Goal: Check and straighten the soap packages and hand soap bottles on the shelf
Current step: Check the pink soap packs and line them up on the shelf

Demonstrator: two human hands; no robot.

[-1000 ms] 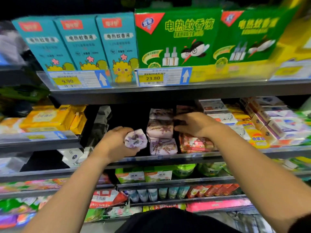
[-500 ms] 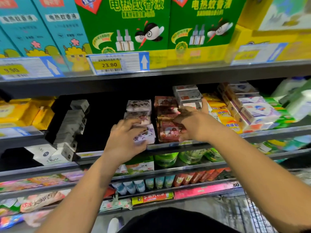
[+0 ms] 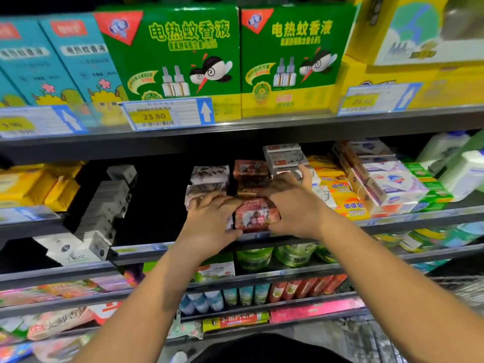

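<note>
one head-worn wide-angle cam, facing forward and slightly down into the shelf [image 3: 408, 217], close enough that left hand [image 3: 209, 218] and right hand [image 3: 290, 205] reach the soap package [image 3: 255, 217] near frame centre

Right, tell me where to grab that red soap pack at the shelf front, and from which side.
Grip the red soap pack by its two short ends, coming in from the front. It lies lengthwise along the shelf edge with a stack close behind, so the back is shut off. The left hand and right hand hold those ends.
</note>
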